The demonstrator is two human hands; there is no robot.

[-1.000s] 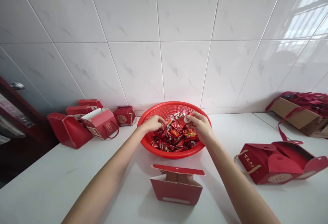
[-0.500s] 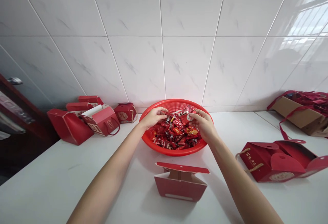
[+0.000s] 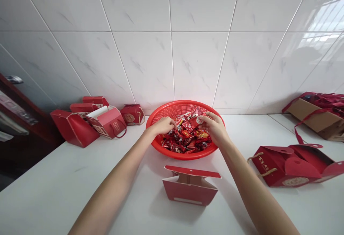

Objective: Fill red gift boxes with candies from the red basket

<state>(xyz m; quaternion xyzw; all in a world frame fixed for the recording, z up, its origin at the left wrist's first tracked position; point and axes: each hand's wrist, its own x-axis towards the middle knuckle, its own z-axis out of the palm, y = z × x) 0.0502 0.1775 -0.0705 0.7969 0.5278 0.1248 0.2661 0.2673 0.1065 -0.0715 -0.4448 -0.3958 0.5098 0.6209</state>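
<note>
We look down at a round red plastic basket [image 3: 185, 107] on a white counter [image 3: 53, 181], heaped with red-wrapped sweets [image 3: 188, 140]. Our right hand [image 3: 214, 128] pinches one red packet [image 3: 196, 121] between thumb and fingers, just above the heap. Our left hand [image 3: 164, 125] reaches over the rim, its fingers close together against the sweets; whether they hold one, we cannot tell. An open red gift box [image 3: 190, 190] stands on the counter between our forearms, near the basket. More red gift boxes [image 3: 107, 122] stand to the left, beside the tiled wall [image 3: 196, 48], and another [image 3: 291, 167] lies open to the right.
</note>
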